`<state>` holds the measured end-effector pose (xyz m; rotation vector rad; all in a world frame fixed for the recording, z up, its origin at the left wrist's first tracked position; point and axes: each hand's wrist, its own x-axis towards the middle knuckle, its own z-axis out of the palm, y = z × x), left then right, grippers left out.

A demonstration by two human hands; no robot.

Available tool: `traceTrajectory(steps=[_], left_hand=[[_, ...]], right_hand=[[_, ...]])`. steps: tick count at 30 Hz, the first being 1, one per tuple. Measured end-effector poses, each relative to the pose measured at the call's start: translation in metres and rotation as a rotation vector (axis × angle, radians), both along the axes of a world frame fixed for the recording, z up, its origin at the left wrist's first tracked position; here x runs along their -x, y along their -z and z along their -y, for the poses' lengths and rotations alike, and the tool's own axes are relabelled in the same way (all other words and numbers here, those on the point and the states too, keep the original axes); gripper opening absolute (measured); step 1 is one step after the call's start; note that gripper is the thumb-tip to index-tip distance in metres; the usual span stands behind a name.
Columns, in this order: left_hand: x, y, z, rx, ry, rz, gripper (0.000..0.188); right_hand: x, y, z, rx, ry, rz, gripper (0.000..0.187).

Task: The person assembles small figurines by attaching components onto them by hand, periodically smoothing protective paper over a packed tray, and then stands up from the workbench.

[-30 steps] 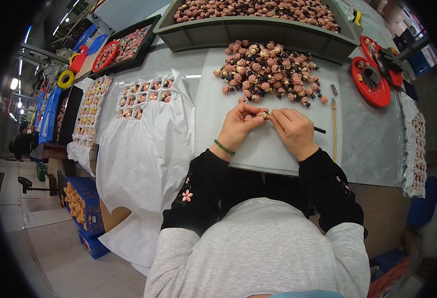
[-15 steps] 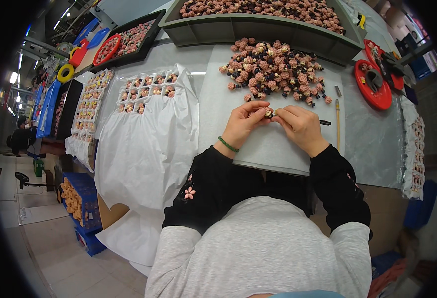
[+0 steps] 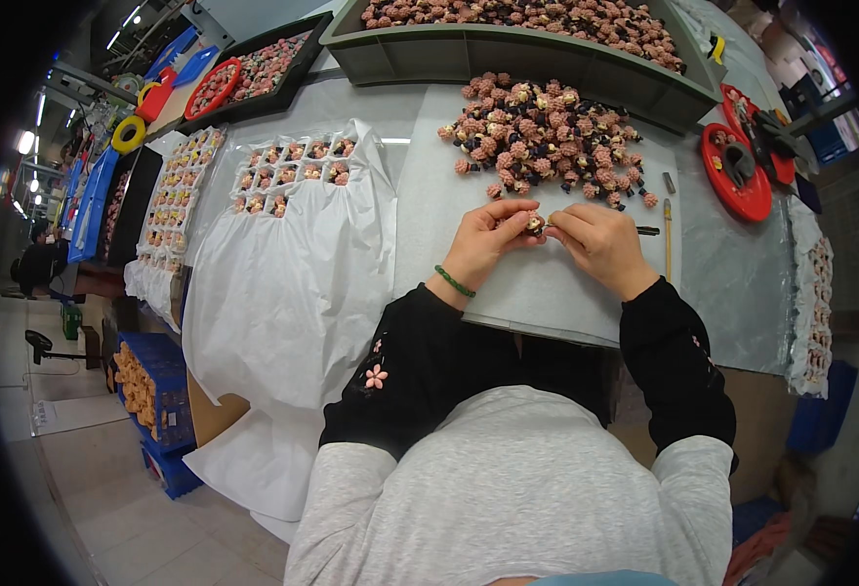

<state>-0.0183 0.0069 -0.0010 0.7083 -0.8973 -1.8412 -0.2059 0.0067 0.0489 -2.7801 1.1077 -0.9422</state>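
Observation:
Between thumb and fingers of my left hand (image 3: 484, 244) is a small figurine (image 3: 534, 227) with a pink knobbly top, a cream face and a dark lower part. My right hand (image 3: 597, 244) is pinched close beside it, fingertips at the figurine's right side; whatever they hold is too small to make out. Just beyond both hands lies a loose pile of the same pink and dark figurines (image 3: 537, 142), on the white sheet (image 3: 425, 210) that covers the table. A dark pen-like tool (image 3: 648, 230) sticks out behind my right hand.
A grey-green crate (image 3: 517, 54) full of figurines stands at the back. Left are white compartment trays (image 3: 298, 174) (image 3: 178, 200) of figurines, partly under thin white wrap (image 3: 278, 283). On the right lie a thin wooden stick (image 3: 668, 244), a red round dish (image 3: 734, 176) and another wrapped tray (image 3: 812, 303).
My right fingertips have shifted slightly at the figurine, which stays in my left hand. At the far left, a person in dark clothing has changed posture. The view has tilted a little.

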Motion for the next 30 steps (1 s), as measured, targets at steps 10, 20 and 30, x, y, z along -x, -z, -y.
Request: traceTrajectory(steps=[10,20,30], left_hand=[[0.0008,0.0003,0.0009,0.013,0.015,-0.019,0.027],[-0.0003,-0.0004,0.0002,0.008,0.038,0.026,0.028],[0.0002,-0.0025,0.0001,0.011,0.033,0.061,0.028]], right_hand=[[-0.0016,0.0006,0.0017,0.01,-0.056,0.028,0.013],[-0.0016,0.0031,0.0013,-0.006,-0.064,0.04,0.013],[0.0004,0.0004,0.0027,-0.074,-0.079,0.003,0.013]])
